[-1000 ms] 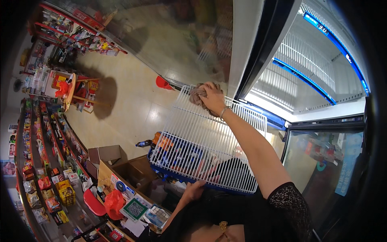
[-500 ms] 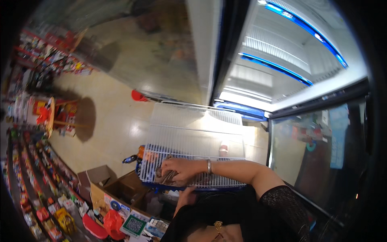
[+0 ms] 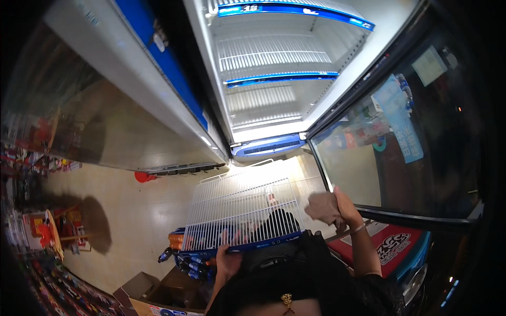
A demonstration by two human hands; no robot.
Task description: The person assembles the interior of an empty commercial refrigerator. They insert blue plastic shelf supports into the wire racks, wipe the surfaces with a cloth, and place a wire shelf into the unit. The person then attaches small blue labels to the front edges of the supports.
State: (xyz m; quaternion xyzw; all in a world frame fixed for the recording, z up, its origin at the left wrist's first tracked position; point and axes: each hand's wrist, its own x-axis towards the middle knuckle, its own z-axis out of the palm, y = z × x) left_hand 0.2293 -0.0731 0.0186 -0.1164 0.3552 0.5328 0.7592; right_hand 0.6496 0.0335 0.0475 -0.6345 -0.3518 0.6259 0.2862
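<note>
A white wire shelf point(image 3: 242, 203) with a blue front strip is held in front of my body, tilted away from me. My left hand point(image 3: 227, 259) grips its near edge, thumb over the strip and the other fingers out of sight beneath. Off the shelf's right side, my right hand point(image 3: 346, 208) is closed around a crumpled grey-brown cloth point(image 3: 323, 207), which is clear of the wires. Beyond the shelf stands a lit upright display fridge point(image 3: 271, 110), with wire shelves and blue strips inside.
The fridge's glass door point(image 3: 369, 142) is swung wide to the right. A second cabinet point(image 3: 132, 89) stands at the left. Bottles point(image 3: 195, 267) lie below the shelf's left corner, near an open cardboard box point(image 3: 139, 287). A red chest point(image 3: 390, 245) is at my right. A stool point(image 3: 55, 237) stands far left.
My right hand has lifted off the shelf's left part and moved right, carrying the cloth. My left hand now shows on the shelf's front edge. The view has turned toward the fridge.
</note>
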